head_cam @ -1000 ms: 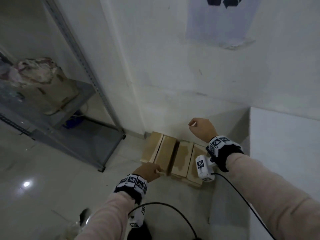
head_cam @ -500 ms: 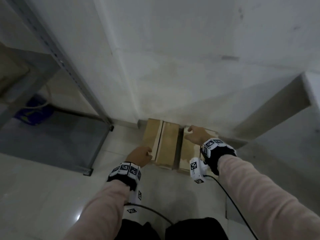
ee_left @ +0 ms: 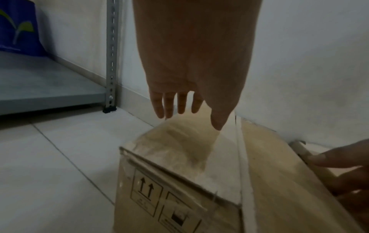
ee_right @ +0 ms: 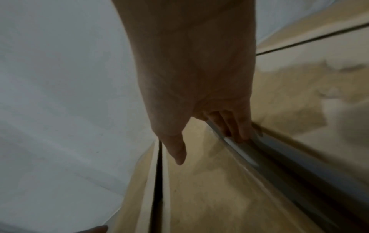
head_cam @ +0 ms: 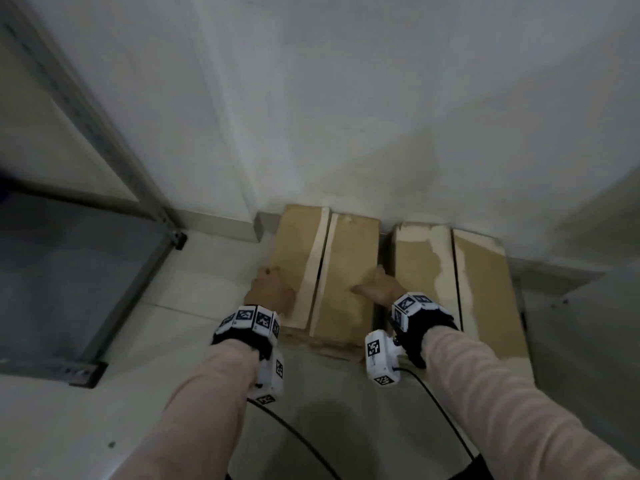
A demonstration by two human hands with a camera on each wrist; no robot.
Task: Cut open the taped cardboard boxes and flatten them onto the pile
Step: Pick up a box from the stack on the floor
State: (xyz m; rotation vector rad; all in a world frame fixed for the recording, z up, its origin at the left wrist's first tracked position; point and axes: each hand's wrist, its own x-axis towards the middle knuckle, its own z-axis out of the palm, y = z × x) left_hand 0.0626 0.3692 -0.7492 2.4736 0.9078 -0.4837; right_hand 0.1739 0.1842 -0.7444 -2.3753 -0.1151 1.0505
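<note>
Pale pink sleeves (head_cam: 194, 403), black wristbands (head_cam: 242, 337) ringed with checkered marker tiles — white tagged camera blocks (head_cam: 379, 358), black cables (head_cam: 446, 407).

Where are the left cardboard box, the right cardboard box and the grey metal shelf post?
Left brown cardboard box (head_cam: 346, 271), head view, top flap.
Right brown cardboard box (head_cam: 485, 289), head view, top flap.
Grey metal shelf post (ee_left: 111, 55), left wrist view, mid-height.
</note>
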